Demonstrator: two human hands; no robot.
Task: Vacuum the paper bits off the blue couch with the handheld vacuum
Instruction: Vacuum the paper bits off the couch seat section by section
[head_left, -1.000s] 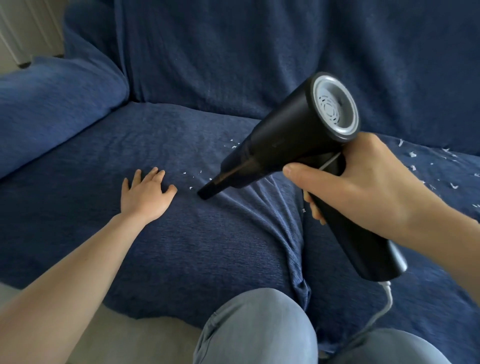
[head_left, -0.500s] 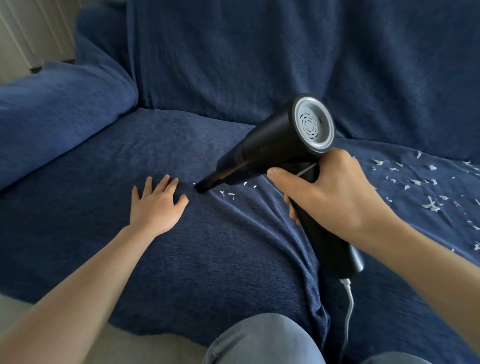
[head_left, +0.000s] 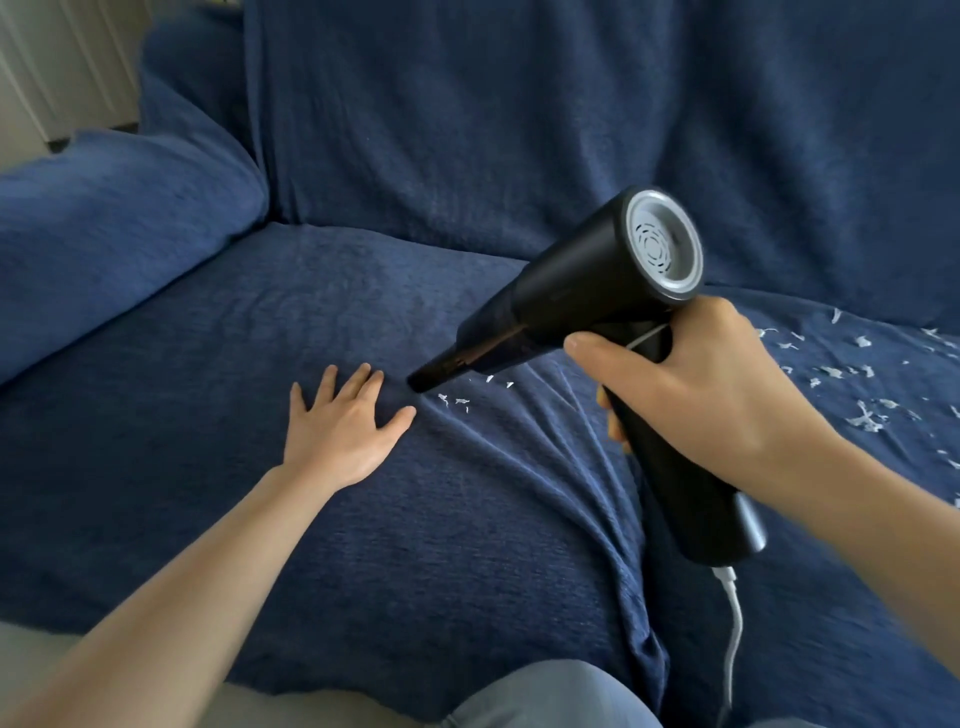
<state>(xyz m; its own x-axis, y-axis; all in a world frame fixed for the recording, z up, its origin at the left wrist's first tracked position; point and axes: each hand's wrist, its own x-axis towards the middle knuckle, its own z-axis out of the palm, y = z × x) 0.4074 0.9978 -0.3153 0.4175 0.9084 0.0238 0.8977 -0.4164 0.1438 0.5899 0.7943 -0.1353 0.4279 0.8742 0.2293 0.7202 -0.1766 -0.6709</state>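
My right hand (head_left: 696, 384) grips the handle of the black handheld vacuum (head_left: 566, 296). Its narrow nozzle points down-left and its tip sits on the blue couch (head_left: 363, 519) seat, just right of my left hand's fingertips. My left hand (head_left: 343, 421) lies flat on the cover, fingers spread. A few white paper bits (head_left: 457, 400) lie right beside the nozzle tip. Many more paper bits (head_left: 862, 410) are scattered over the right seat cushion. A white cord (head_left: 732, 639) hangs from the handle's base.
The couch cover is creased into folds between the two seat cushions. A blue armrest (head_left: 119, 223) rises at the left, the backrest (head_left: 519, 114) behind. My grey-trousered knee (head_left: 545, 696) is at the bottom edge. A white radiator (head_left: 62, 62) stands at the top left.
The nozzle tip has moved left across the seat toward my left hand, past several bits. The view has shifted, bringing more of the scattered bits on the right cushion into sight.
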